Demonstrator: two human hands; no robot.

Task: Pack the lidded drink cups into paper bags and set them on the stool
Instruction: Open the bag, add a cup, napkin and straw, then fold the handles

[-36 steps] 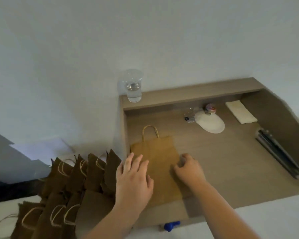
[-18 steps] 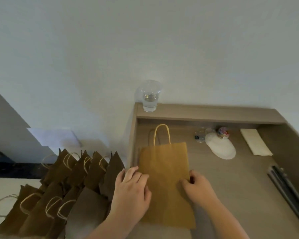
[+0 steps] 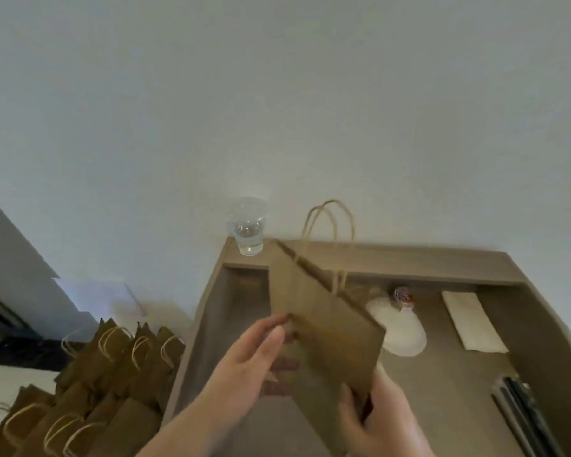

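A brown paper bag [image 3: 330,321] with twine handles is lifted off the wooden desk [image 3: 442,384] and held upright, still mostly flat. My left hand [image 3: 248,364] pinches its left edge, fingers inside the fold. My right hand [image 3: 379,423] grips its lower right corner. A clear plastic cup [image 3: 248,227] with a lid and a little water stands on the desk's raised back ledge, just left of the bag's handles. No stool is in view.
Several folded brown bags [image 3: 112,374] lie stacked left of the desk. On the desk lie a white round pad [image 3: 402,331], a small colourful object [image 3: 402,295], a folded napkin [image 3: 472,319] and dark strips [image 3: 524,413] at the right edge. The white wall is close behind.
The bag lay flat on the desk under both hands; now both hands have raised it upright and its mouth has started to part. The view has shifted right and down.
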